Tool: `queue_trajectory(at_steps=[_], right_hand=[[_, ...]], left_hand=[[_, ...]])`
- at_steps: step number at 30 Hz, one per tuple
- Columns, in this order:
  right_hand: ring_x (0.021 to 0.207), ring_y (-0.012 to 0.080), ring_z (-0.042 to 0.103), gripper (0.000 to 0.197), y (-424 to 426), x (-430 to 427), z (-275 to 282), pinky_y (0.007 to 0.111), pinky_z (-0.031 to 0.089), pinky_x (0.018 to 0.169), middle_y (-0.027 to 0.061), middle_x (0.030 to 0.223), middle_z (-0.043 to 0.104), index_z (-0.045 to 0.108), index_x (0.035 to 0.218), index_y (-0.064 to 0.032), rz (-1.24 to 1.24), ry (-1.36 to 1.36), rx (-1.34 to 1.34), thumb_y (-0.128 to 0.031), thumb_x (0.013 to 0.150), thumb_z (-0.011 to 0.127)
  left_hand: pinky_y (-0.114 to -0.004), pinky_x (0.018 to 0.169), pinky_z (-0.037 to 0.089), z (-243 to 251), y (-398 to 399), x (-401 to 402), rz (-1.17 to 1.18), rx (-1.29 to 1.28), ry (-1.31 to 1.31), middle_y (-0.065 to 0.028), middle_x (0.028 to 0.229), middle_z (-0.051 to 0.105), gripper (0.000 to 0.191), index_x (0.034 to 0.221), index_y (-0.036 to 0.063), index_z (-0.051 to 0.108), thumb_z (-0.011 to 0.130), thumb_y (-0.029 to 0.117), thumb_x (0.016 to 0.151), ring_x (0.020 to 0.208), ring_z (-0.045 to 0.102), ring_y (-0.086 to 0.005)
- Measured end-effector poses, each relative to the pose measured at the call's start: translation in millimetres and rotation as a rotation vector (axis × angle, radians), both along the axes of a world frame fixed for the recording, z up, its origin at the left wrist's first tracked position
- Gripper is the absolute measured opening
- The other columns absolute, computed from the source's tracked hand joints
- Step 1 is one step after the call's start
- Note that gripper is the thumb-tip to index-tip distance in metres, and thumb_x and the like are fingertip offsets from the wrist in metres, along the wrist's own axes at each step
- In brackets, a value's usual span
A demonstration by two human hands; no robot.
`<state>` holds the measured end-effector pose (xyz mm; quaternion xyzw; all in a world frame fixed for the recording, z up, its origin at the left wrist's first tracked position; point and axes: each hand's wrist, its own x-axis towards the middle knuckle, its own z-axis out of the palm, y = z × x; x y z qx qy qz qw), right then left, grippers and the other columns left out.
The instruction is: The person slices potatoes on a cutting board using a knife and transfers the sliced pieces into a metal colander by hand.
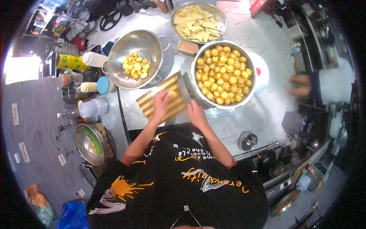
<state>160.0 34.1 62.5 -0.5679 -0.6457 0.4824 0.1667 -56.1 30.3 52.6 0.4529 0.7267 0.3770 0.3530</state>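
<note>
A striped wooden cutting board (148, 100) lies in front of me on the metal table. Over it, my left hand (160, 106) has its fingertips on a small, blurred yellow potato (172, 93). The handle of a broad kitchen knife (184, 88) is in my right hand (196, 113), its blade upright along the board's right edge. Beyond the board on the left stands a steel colander (117, 65) with cut potato pieces (136, 65) at its bottom. To the right, a large round pot (195, 86) is full of small whole potatoes (224, 74).
Behind the pot is a steel bowl (224, 30) of flat yellow chips (197, 23), beside a rectangular tin (188, 47). Squeeze bottles (93, 59) and a blue-lidded jar (104, 85) line the left. A small metal bowl (248, 141) sits right. Another person (333, 81) stands farther right.
</note>
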Motion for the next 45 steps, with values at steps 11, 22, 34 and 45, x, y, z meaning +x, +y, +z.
queue_trajectory(at_steps=[11,22,34,45], right_hand=[[0.095,0.055,0.065,0.031,15,-30,-15,0.063,0.049,0.08,0.0325,0.098,0.069,0.056,0.123,-0.0004,-0.097,0.06,0.051,-0.026,0.107,0.05],[0.082,0.0553,0.067,0.022,11,-37,-17,0.067,0.05,0.073,0.0337,0.084,0.068,0.045,0.113,-0.0035,0.011,-0.104,0.032,-0.025,0.108,0.047],[0.075,0.0532,0.068,0.022,7,-28,-10,0.065,0.052,0.067,0.0304,0.078,0.069,0.046,0.109,-0.0036,0.096,-0.196,0.103,-0.025,0.107,0.049],[0.076,0.0501,0.07,0.022,5,-29,0,0.062,0.055,0.069,0.028,0.078,0.07,0.046,0.111,-0.0018,0.168,-0.284,0.119,-0.023,0.105,0.051]], left_hand=[[-0.035,0.077,0.057,-29,11,21,0.019,-0.025,-0.159,-0.0159,0.1,0.076,0.02,0.103,-0.0036,0.079,0.075,0.015,0.096,0.086,0.073,-0.0258],[-0.035,0.088,0.058,-34,-10,40,-0.004,0.149,0.081,-0.0157,0.112,0.072,0.019,0.108,-0.0043,0.076,0.077,0.009,0.095,0.098,0.072,-0.0257],[-0.03,0.093,0.057,-57,-19,31,0.165,0.068,-0.377,-0.012,0.114,0.073,0.018,0.105,-0.0023,0.081,0.08,-0.004,0.087,0.105,0.07,-0.0182],[-0.031,0.093,0.056,-52,-18,25,0.127,0.049,-0.296,-0.0117,0.109,0.076,0.016,0.101,-0.0002,0.083,0.083,0.0,0.085,0.106,0.071,-0.0197]])
